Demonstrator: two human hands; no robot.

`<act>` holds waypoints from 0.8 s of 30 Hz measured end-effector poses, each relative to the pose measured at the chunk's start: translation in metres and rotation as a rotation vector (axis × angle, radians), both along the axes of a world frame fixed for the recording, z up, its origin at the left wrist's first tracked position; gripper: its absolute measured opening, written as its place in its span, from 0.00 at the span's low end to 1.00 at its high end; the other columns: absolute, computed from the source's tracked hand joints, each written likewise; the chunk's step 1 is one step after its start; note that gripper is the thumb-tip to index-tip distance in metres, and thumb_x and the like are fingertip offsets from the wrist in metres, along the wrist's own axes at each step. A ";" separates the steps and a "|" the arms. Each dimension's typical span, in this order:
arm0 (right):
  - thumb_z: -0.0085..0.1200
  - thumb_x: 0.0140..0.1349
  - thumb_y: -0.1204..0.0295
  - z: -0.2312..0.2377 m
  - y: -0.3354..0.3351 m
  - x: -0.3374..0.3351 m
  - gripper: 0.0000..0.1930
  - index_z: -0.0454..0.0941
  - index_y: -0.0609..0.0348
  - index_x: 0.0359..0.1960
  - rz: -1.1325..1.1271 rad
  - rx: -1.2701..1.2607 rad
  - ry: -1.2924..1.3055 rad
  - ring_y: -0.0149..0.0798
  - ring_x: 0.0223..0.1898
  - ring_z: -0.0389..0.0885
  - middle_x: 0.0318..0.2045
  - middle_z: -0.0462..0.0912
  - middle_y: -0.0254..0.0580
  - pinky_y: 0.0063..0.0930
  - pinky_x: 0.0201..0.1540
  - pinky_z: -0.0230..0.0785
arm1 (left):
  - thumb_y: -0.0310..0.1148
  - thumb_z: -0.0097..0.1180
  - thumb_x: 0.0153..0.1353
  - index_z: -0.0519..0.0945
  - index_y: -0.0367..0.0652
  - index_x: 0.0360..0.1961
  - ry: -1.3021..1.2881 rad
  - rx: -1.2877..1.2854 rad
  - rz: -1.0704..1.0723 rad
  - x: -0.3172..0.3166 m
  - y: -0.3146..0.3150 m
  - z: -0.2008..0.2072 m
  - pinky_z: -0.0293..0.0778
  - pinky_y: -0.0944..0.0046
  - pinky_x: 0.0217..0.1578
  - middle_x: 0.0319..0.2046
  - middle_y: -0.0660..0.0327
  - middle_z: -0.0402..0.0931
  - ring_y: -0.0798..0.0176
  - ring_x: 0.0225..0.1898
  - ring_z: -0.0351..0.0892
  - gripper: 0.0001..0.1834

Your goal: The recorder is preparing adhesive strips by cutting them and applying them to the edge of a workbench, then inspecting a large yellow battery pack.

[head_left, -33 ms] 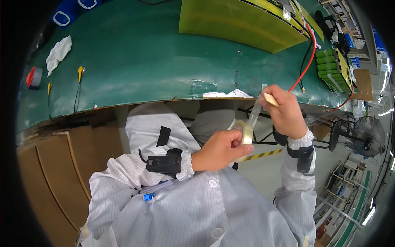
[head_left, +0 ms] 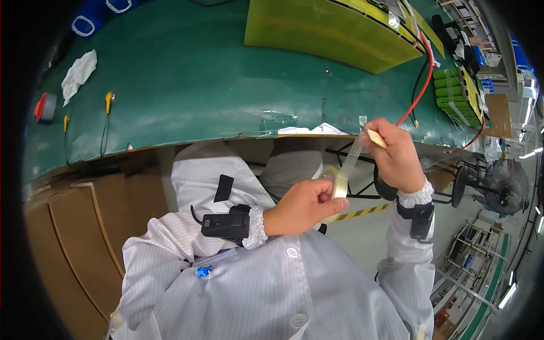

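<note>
Clear tape (head_left: 352, 158) spans right of the frame's centre, from a roll (head_left: 340, 190) gripped by the left hand (head_left: 301, 208) to the right hand (head_left: 398, 157), which pinches a beige piece (head_left: 376, 139); slack could make the tape fold and self-stick.

A crumpled white cloth (head_left: 79, 76) lies near two yellow-tipped wires (head_left: 109, 102), with a dark fan (head_left: 503, 192) at far right.

Tape roll (head_left: 340, 190), pale yellow, with clear strip (head_left: 352, 158); tabletop (head_left: 198, 79), dark green; large block (head_left: 323, 35), yellow-green; cable (head_left: 420, 100), bright red. Coat (head_left: 249, 289), pale grey, finely pinstriped. Floor band (head_left: 362, 212), yellow-and-black diagonal stripes.
</note>
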State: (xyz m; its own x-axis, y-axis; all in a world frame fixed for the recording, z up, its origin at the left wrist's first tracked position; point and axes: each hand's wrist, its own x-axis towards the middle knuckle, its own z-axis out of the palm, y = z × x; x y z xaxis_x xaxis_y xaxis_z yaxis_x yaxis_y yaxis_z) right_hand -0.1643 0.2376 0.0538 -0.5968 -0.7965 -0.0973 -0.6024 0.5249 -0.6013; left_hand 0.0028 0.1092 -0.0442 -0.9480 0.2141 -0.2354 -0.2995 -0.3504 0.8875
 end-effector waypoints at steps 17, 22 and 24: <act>0.58 0.63 0.73 0.002 0.045 -0.051 0.07 0.77 0.64 0.37 -0.036 0.095 -0.079 0.55 0.29 0.74 0.27 0.78 0.52 0.38 0.34 0.68 | 0.35 0.61 0.68 0.78 0.37 0.40 -0.117 0.219 -0.093 -0.041 0.082 0.004 0.71 0.71 0.29 0.31 0.67 0.80 0.77 0.30 0.74 0.11; 0.50 0.67 0.76 -0.011 0.046 -0.056 0.04 0.70 0.65 0.38 0.041 -0.012 -0.012 0.60 0.35 0.70 0.32 0.71 0.54 0.43 0.39 0.66 | 0.35 0.60 0.68 0.78 0.38 0.41 -0.017 0.204 -0.005 -0.047 0.083 0.000 0.68 0.72 0.26 0.30 0.68 0.79 0.78 0.29 0.74 0.10; 0.50 0.67 0.76 -0.014 0.059 -0.058 0.04 0.70 0.65 0.38 0.013 -0.011 0.000 0.60 0.35 0.71 0.31 0.71 0.54 0.43 0.39 0.66 | 0.34 0.60 0.68 0.78 0.38 0.41 -0.130 0.148 -0.108 -0.056 0.084 0.008 0.70 0.71 0.28 0.30 0.68 0.79 0.77 0.30 0.74 0.10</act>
State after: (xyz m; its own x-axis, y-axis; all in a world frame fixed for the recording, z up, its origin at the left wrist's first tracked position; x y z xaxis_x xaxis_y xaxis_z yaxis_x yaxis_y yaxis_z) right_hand -0.2227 0.2967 0.0401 -0.5867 -0.8049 -0.0884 -0.6090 0.5105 -0.6071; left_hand -0.0529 0.1930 -0.0357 -0.8816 0.3541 -0.3121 -0.4505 -0.4339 0.7803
